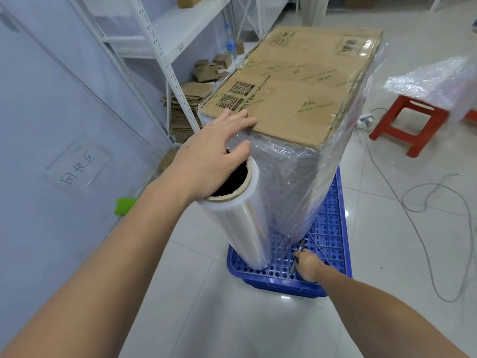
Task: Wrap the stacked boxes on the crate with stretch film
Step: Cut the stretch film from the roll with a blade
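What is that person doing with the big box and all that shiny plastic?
A person is wrapping a stack of cardboard boxes in clear stretch film. The stack stands on a blue crate, and film already covers its sides. The left hand rests open on top of the film roll, which stands upright on the crate beside the stack. The right hand is down at the bottom of the stack, holding a small dark tool, maybe a cutter, near the film's lower edge.
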The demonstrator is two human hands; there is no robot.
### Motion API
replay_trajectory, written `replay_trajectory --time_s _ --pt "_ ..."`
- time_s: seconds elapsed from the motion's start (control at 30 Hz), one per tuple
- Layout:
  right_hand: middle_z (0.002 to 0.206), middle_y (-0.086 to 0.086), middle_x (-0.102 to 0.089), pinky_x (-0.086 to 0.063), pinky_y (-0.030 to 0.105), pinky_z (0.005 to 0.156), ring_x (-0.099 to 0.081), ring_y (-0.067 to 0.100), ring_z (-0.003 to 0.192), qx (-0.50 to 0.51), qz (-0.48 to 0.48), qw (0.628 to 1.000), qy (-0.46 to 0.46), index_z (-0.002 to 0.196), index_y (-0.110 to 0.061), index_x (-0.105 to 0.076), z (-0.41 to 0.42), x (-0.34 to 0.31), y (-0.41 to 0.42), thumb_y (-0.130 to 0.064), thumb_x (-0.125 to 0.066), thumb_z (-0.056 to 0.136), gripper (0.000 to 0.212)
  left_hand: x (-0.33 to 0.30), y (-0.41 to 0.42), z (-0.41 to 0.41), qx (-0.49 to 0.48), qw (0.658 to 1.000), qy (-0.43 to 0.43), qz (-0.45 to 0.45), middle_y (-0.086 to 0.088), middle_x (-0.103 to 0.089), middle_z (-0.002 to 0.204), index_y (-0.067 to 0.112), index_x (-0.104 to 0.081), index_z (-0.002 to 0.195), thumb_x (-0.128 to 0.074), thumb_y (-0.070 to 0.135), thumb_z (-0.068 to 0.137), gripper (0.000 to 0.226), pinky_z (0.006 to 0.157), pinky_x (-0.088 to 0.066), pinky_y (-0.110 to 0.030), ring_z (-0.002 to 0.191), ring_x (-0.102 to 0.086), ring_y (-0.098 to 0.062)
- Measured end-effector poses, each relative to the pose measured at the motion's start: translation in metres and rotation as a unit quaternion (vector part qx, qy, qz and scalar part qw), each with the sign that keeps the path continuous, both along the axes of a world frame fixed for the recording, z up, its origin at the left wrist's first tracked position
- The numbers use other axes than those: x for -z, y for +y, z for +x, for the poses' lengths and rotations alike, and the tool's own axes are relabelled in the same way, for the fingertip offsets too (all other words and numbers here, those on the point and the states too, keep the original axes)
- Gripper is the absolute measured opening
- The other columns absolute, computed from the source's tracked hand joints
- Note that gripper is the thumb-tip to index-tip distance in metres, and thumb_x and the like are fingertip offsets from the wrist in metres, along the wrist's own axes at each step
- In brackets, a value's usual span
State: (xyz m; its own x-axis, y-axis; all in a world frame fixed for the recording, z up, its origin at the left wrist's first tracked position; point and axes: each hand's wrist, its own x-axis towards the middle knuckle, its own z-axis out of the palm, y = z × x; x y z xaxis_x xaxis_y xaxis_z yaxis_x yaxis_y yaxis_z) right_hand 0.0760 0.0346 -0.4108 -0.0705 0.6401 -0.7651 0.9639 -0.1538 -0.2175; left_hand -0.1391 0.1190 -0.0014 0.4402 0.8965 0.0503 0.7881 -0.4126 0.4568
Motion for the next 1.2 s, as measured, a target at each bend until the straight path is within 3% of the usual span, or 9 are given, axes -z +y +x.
replay_trajectory --time_s 0.17,0.27,0.33,0.4,0.5,0.73,0.87,1.07,1.2 --pt "0.143 0.018 -0.033 -0.045 0.034 0.091 -0.050 0.028 0.095 0.048 0.015 0.998 0.037 0.147 -0.019 -0.040 -0.003 0.008 -0.003 -0.011 -0.042 0.102 0.045 0.001 0.000 0.001 -0.005 1.000 -0.006 0.002 0.023 -0.031 0.164 0.040 -0.047 0.152 -0.050 0.034 0.106 0.047 0.128 -0.016 -0.040 0.155 -0.013 0.001" --pt "0.126 0.014 -0.047 -0.047 0.034 0.085 -0.055 0.028 0.094 0.077 0.045 0.995 0.040 0.128 -0.017 -0.050 -0.006 0.011 -0.005 -0.024 -0.043 0.103 0.028 0.001 0.000 0.000 -0.003 1.000 -0.011 -0.001 0.023 -0.031 0.164 0.040 -0.048 0.151 -0.050 0.034 0.105 0.046 0.128 -0.016 -0.040 0.155 -0.012 0.002" --pt "0.111 0.011 -0.051 -0.047 0.035 0.077 -0.052 0.026 0.083 0.117 0.067 0.989 0.062 0.112 -0.017 -0.051 -0.005 0.017 -0.011 -0.030 -0.046 0.102 0.017 0.001 -0.001 -0.001 -0.003 1.000 -0.012 -0.004 0.023 -0.031 0.164 0.041 -0.047 0.151 -0.049 0.033 0.105 0.047 0.129 -0.016 -0.040 0.155 -0.012 0.003" --pt "0.100 0.010 -0.056 -0.046 0.039 0.071 -0.048 0.023 0.073 0.170 0.076 0.980 0.069 0.097 -0.020 -0.048 0.000 0.023 -0.016 -0.026 -0.048 0.100 0.007 0.000 -0.001 0.000 -0.003 1.000 -0.011 -0.003 0.022 -0.031 0.165 0.041 -0.047 0.152 -0.049 0.033 0.105 0.047 0.129 -0.015 -0.040 0.155 -0.012 0.002" --pt "0.082 0.007 -0.058 -0.042 0.036 0.060 -0.045 0.019 0.063 0.253 0.091 0.957 0.111 0.088 -0.019 -0.048 0.002 0.006 -0.030 -0.013 -0.048 0.098 0.012 -0.001 -0.001 0.001 -0.004 1.000 -0.010 -0.006 0.021 -0.030 0.165 0.040 -0.046 0.152 -0.049 0.033 0.105 0.048 0.129 -0.014 -0.038 0.155 -0.011 0.001" --pt "0.081 0.011 -0.064 -0.050 0.035 0.063 -0.054 0.022 0.064 0.517 0.091 0.785 0.329 0.098 -0.014 -0.065 -0.011 -0.079 -0.079 -0.010 -0.048 0.100 0.017 0.000 0.000 -0.001 0.012 1.000 0.004 -0.006 0.021 -0.026 0.167 0.042 -0.043 0.154 -0.046 0.038 0.106 0.048 0.124 -0.018 -0.038 0.156 -0.009 -0.001" --pt "0.079 0.013 -0.062 -0.059 0.035 0.074 -0.063 0.023 0.073 0.568 0.089 0.712 0.404 0.104 -0.011 -0.071 -0.016 -0.131 -0.095 -0.006 -0.045 0.102 0.026 -0.002 -0.003 -0.002 0.018 1.000 0.017 -0.011 0.020 -0.024 0.168 0.039 -0.040 0.156 -0.043 0.037 0.107 0.050 0.126 -0.019 -0.042 0.157 -0.008 -0.003" --pt "0.091 0.019 -0.062 -0.056 0.034 0.073 -0.064 0.027 0.078 0.599 0.056 0.592 0.537 0.113 -0.003 -0.065 -0.031 -0.206 -0.101 -0.004 -0.047 0.102 0.021 -0.007 -0.007 -0.002 0.029 0.999 0.037 -0.012 0.015 -0.021 0.170 0.033 -0.036 0.160 -0.040 0.036 0.108 0.051 0.126 -0.021 -0.045 0.158 -0.007 -0.007" --pt "0.092 0.020 -0.063 -0.056 0.035 0.074 -0.065 0.028 0.080 0.595 0.058 0.558 0.575 0.113 -0.002 -0.063 -0.044 -0.239 -0.106 -0.005 -0.048 0.102 0.019 -0.008 -0.007 0.000 0.034 0.999 0.035 -0.013 0.011 -0.021 0.171 0.029 -0.036 0.160 -0.039 0.034 0.109 0.052 0.125 -0.019 -0.044 0.159 -0.007 -0.012"
